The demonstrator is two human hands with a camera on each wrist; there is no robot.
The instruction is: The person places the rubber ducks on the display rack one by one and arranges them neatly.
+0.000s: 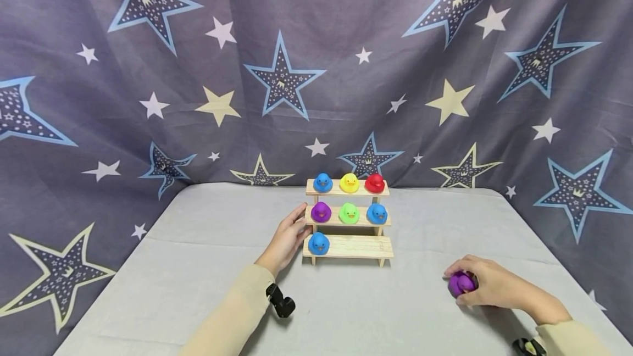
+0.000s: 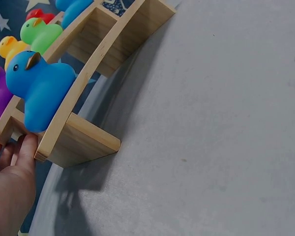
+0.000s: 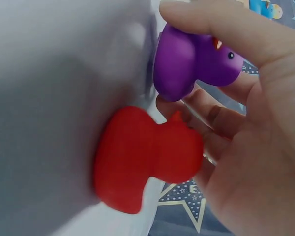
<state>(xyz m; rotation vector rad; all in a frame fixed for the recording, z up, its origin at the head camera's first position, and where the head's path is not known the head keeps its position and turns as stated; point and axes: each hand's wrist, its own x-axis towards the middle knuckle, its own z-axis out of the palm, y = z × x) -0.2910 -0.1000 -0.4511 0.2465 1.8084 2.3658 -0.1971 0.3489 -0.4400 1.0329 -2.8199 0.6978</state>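
A three-tier wooden display stand (image 1: 363, 246) carries several rubber ducks. My left hand (image 1: 287, 240) holds its left end at the middle tier; in the left wrist view my fingers (image 2: 27, 152) lie against the wood. A blue duck (image 1: 318, 244) sits alone at the left of the bottom tier. Purple, green (image 1: 349, 213) and blue ducks occupy the middle tier, with blue, yellow (image 1: 349, 183) and red ones on top. Over on the right, my right hand (image 1: 494, 284) grips a purple duck (image 3: 179, 64) low at the tabletop. Near that palm is a red duck (image 3: 132, 162), largely hidden in the head view.
A pale grey cloth covers the table (image 1: 207, 290). Behind it and along both sides hangs a dark star-patterned curtain (image 1: 296, 10). Bare tabletop lies between the stand and my right hand.
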